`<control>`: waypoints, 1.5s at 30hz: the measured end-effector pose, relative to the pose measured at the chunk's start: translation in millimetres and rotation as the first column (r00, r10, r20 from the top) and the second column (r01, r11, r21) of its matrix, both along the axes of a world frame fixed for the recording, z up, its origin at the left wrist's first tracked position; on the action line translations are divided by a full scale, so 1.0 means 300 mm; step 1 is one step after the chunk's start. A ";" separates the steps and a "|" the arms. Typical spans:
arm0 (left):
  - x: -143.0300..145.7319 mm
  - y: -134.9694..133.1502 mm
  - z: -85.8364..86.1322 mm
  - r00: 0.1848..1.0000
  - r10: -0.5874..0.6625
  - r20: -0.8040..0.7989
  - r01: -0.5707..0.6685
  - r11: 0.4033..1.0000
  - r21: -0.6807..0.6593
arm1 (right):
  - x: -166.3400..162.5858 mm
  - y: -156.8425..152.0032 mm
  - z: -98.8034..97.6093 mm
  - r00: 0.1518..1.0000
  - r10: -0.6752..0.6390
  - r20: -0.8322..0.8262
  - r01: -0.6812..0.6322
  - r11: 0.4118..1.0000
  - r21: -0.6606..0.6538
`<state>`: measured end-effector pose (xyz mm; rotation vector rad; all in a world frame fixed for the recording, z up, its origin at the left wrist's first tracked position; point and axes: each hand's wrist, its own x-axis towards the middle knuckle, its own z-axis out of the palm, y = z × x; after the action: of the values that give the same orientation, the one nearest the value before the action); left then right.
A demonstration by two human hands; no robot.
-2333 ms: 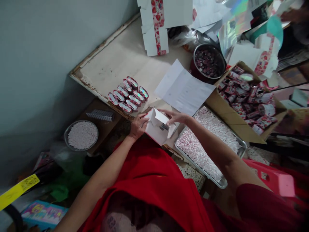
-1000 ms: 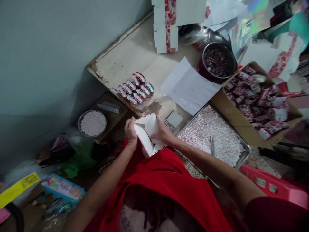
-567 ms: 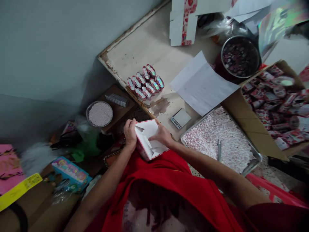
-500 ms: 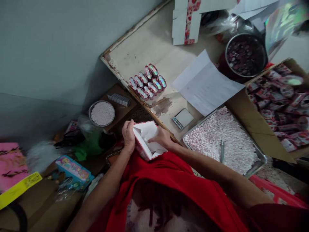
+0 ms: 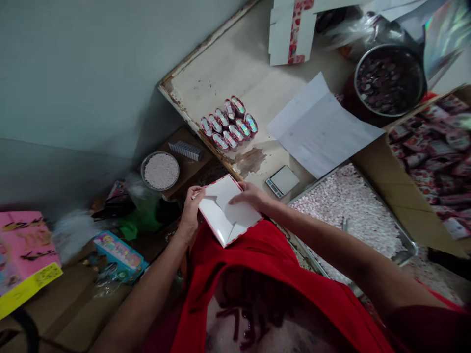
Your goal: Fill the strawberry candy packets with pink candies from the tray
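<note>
I hold a small white carton (image 5: 226, 213) with red-patterned edges over my lap, its flaps folded in. My left hand (image 5: 190, 212) grips its left edge with curled fingers. My right hand (image 5: 252, 195) presses on the top flaps near the far right corner. Just beyond sits a small digital scale (image 5: 282, 180) on the worn table (image 5: 228, 63). A group of several small foil-topped pink cups (image 5: 230, 123) stands near the table's left edge.
A metal tray of small pink-white candies (image 5: 353, 206) lies to the right. A cardboard box of wrapped packets (image 5: 430, 157), a metal bowl (image 5: 390, 81), a white paper sheet (image 5: 320, 127) and flat cartons (image 5: 290, 29) sit further back. A bowl of white pellets (image 5: 160, 170) rests lower left.
The carton came off the table toward my lap, uncovering the scale. Its open flaps are now folded down flat under my right hand. The view has shifted left.
</note>
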<state>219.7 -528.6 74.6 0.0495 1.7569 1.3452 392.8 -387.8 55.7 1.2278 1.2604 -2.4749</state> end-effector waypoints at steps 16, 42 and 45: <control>0.123 0.305 0.236 0.997 0.042 -0.060 -0.039 0.998 0.040 | 0.118 0.208 0.216 0.993 -0.061 0.101 0.086 0.960 -0.266; 0.065 0.512 0.592 0.973 -0.119 -0.198 0.182 0.923 0.339 | 0.240 0.356 0.486 0.850 -0.032 -0.526 0.000 0.998 -0.060; 0.017 0.597 0.674 0.939 -0.159 -0.305 0.271 0.887 0.373 | 0.186 0.397 0.499 0.838 -0.079 -0.539 0.057 0.997 -0.059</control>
<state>224.8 -349.6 276.9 0.6740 1.5915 1.5716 448.6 -268.8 205.4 0.5696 1.2699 -3.0106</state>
